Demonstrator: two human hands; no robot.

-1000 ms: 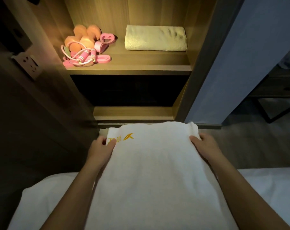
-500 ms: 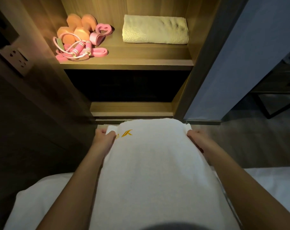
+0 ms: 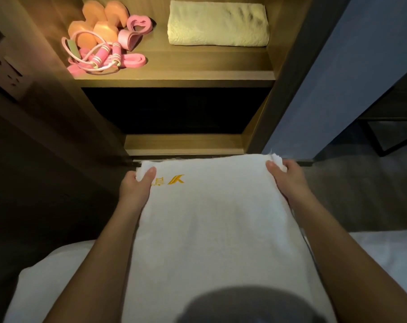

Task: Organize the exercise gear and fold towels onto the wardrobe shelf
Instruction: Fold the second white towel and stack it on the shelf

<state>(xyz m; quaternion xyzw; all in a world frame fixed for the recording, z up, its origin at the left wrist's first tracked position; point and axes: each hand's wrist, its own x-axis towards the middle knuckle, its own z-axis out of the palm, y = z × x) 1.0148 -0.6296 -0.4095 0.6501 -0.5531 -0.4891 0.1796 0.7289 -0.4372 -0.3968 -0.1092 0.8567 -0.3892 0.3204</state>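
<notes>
Both hands (image 3: 134,186) (image 3: 288,180) pinching towel (image 3: 212,217) corners, arms fwd

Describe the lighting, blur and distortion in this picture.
Head view: warm light floods the wardrobe shelf, the compartment below is black; the white towel looks washed out; a dark blurred shape blocks the bottom edge; wide-angle lens slants the wardrobe sides.

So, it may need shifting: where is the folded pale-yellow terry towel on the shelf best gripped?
Probably the front long edge of the pale-yellow towel, approached from the open front of the wooden shelf: it lies flat and lengthwise, its right end close to the side wall.
</notes>
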